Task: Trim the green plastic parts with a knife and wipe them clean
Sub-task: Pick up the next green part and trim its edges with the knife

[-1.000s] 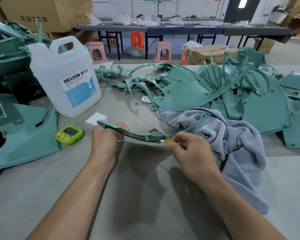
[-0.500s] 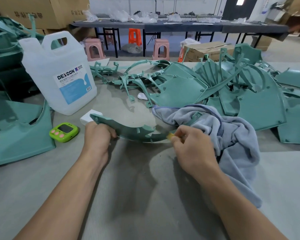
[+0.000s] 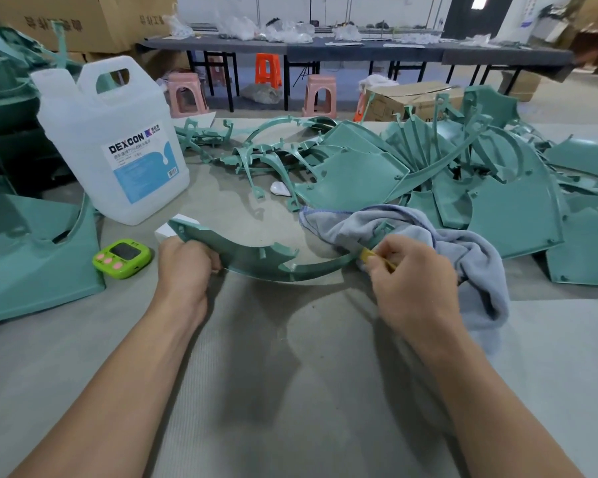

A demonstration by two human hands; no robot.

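a white jug (image 3: 118, 143) labelled dexcon stood on the grey mat (image 3: 290, 391), with a lime-green timer (image 3: 122, 258) and a small white box (image 3: 164, 231) near its base. beyond, pink stools (image 3: 186, 94) and an orange stool (image 3: 265, 72) sat by a long dark table (image 3: 359, 50), cardboard boxes (image 3: 83, 19) behind.

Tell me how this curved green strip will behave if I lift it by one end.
Likely stiff, maybe springy: the curved green strip holds its arc with the left hand gripping one end. Probably light, being thin. Its tabs might snag the grey cloth.
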